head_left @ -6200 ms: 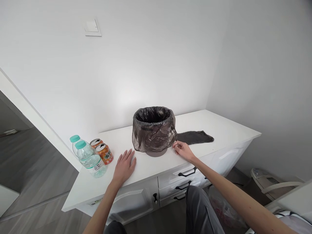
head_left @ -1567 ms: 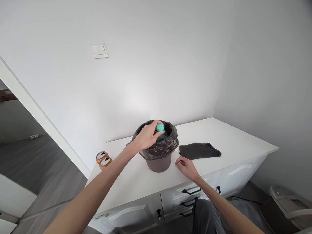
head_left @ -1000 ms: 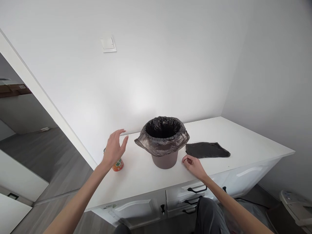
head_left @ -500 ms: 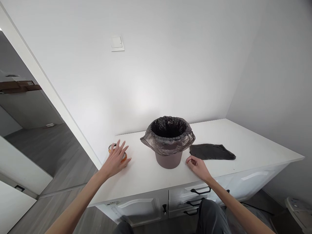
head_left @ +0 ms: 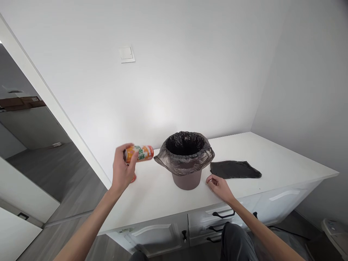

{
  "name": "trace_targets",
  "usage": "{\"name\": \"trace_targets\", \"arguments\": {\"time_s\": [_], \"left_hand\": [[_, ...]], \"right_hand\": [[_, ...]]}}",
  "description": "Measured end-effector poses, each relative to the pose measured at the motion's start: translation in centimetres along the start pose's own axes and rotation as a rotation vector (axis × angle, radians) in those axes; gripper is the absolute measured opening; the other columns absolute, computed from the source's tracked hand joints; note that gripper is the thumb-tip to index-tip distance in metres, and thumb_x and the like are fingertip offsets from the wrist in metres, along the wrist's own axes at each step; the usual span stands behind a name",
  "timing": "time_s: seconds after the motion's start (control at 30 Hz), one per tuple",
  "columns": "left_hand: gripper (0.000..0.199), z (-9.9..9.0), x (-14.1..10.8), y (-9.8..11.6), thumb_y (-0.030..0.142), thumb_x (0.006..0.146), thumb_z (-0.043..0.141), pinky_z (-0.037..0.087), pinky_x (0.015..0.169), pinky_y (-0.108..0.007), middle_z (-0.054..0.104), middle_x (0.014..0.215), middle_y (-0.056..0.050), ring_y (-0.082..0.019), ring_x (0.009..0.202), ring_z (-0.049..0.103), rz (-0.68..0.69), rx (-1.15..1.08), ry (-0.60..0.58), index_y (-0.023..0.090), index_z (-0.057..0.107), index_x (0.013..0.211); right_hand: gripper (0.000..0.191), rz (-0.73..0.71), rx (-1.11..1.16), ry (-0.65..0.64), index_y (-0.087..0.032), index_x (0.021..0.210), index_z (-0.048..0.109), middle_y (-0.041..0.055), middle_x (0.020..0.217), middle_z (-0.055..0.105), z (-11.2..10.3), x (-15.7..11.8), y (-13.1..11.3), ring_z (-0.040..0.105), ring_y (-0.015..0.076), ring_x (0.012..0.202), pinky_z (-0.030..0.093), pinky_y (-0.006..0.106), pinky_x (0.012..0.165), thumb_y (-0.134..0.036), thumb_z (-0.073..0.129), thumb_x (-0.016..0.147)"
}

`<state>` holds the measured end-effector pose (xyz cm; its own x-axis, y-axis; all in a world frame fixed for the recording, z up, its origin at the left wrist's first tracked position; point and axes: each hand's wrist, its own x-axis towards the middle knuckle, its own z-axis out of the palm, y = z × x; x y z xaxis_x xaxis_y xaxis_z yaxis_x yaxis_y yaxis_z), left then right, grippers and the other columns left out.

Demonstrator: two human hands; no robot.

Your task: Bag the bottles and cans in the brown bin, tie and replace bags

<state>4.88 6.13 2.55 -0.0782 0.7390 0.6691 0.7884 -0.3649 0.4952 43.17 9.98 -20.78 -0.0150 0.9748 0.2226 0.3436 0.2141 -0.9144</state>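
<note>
My left hand [head_left: 123,167] is wrapped round an orange drink can [head_left: 143,153] with green lettering. The can lies tipped on its side in the air, its far end close to the left edge of the bin liner. Beneath that hand, part of a second orange can [head_left: 133,178] shows on the counter, mostly hidden. A brown bin [head_left: 187,182] stands in the middle, lined with a thin black bag [head_left: 179,165] folded over its rim. Right of the bin, my right hand [head_left: 220,187] rests on the counter with fingers curled and nothing visible in them.
A folded black plastic bag [head_left: 235,169] lies flat on the white counter [head_left: 274,159], right of the bin. Drawers with black handles [head_left: 223,215] are below. A light switch [head_left: 127,54] is on the wall behind, and a doorway opens at left.
My left hand, earlier spread over two cans, has gripped one, lifted it and tipped it sideways towards the bin. My right hand stays put. The view has shifted slightly.
</note>
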Motion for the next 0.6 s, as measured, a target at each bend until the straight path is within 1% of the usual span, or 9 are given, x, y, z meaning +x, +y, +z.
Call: {"name": "trace_targets", "arguments": {"time_s": [0.03,0.07,0.13,0.23,0.3,0.37,0.43,0.5,0.6], "left_hand": [[0.047,0.1,0.9,1.6,0.055,0.101,0.05,0.054,0.097,-0.042,0.061,0.133,-0.012,-0.028,0.118,0.062,0.02,-0.036,0.1,0.026,0.048,0.139],[0.044,0.4,1.8,3.3,0.054,0.102,0.048,0.054,0.096,-0.042,0.061,0.132,-0.011,-0.027,0.118,0.062,0.064,-0.07,0.166,0.027,0.049,0.137],[0.038,1.5,3.7,6.2,0.052,0.104,0.047,0.053,0.096,-0.041,0.06,0.13,-0.011,-0.026,0.117,0.06,0.197,-0.13,0.195,0.027,0.051,0.132],[0.033,4.5,6.1,9.1,0.049,0.105,0.046,0.052,0.099,-0.041,0.06,0.125,-0.011,-0.025,0.116,0.06,0.346,-0.186,0.077,0.026,0.052,0.128],[0.033,6.9,7.3,9.8,0.048,0.106,0.044,0.05,0.103,-0.041,0.058,0.126,-0.011,-0.025,0.118,0.059,0.388,-0.196,-0.071,0.025,0.052,0.128],[0.036,8.8,7.8,9.3,0.048,0.106,0.044,0.047,0.108,-0.042,0.055,0.131,-0.012,-0.025,0.124,0.057,0.403,-0.188,-0.24,0.025,0.052,0.132],[0.041,9.9,7.8,7.8,0.049,0.106,0.044,0.045,0.113,-0.042,0.049,0.139,-0.012,-0.026,0.131,0.054,0.388,-0.164,-0.347,0.026,0.049,0.14],[0.047,9.9,7.1,5.5,0.049,0.106,0.042,0.042,0.116,-0.043,0.043,0.149,-0.013,-0.026,0.138,0.049,0.348,-0.11,-0.346,0.027,0.045,0.148],[0.049,8.0,5.5,0.9,0.048,0.108,0.036,0.037,0.12,-0.047,0.038,0.158,-0.012,-0.028,0.144,0.042,0.261,0.036,-0.238,0.029,0.042,0.152]], "right_hand": [[0.017,-0.001,0.0,0.004,-0.021,0.078,0.069,-0.0007,0.062,0.058,0.0,0.0,-0.1,0.05,0.0177,0.06,0.036,0.029,0.059,-0.03,0.054,0.077],[0.017,-0.001,0.001,0.003,-0.021,0.078,0.068,-0.0007,0.062,0.058,-0.1,0.0,-0.3,0.05,0.0177,0.06,0.037,0.029,0.06,-0.03,0.053,0.077],[0.017,0.003,0.007,-0.004,-0.021,0.079,0.068,-0.0008,0.063,0.058,-0.1,0.0,-0.4,0.051,0.0178,0.06,0.037,0.029,0.06,-0.03,0.053,0.079],[0.017,0.013,0.015,-0.012,-0.021,0.08,0.068,-0.0012,0.063,0.057,-0.1,0.0,-0.3,0.053,0.0182,0.061,0.038,0.029,0.061,-0.031,0.054,0.08],[0.017,0.011,0.014,-0.006,-0.022,0.08,0.068,-0.0019,0.061,0.055,-0.1,0.1,-0.2,0.052,0.0182,0.061,0.037,0.029,0.061,-0.031,0.054,0.08],[0.016,0.004,0.014,0.005,-0.022,0.079,0.068,-0.0025,0.06,0.054,-0.1,0.1,-0.2,0.051,0.0179,0.06,0.036,0.028,0.06,-0.03,0.054,0.079],[0.016,0.003,0.02,0.011,-0.022,0.078,0.068,-0.0027,0.06,0.053,0.0,0.2,-0.4,0.05,0.0177,0.06,0.036,0.028,0.06,-0.03,0.054,0.078],[0.016,0.006,0.03,0.009,-0.022,0.078,0.068,-0.0026,0.06,0.053,0.0,0.1,-0.7,0.05,0.0177,0.06,0.036,0.029,0.06,-0.03,0.053,0.078],[0.016,0.012,0.041,0.0,-0.022,0.078,0.067,-0.0028,0.06,0.052,0.0,0.0,-1.2,0.049,0.0177,0.06,0.036,0.029,0.06,-0.03,0.054,0.078]]}}
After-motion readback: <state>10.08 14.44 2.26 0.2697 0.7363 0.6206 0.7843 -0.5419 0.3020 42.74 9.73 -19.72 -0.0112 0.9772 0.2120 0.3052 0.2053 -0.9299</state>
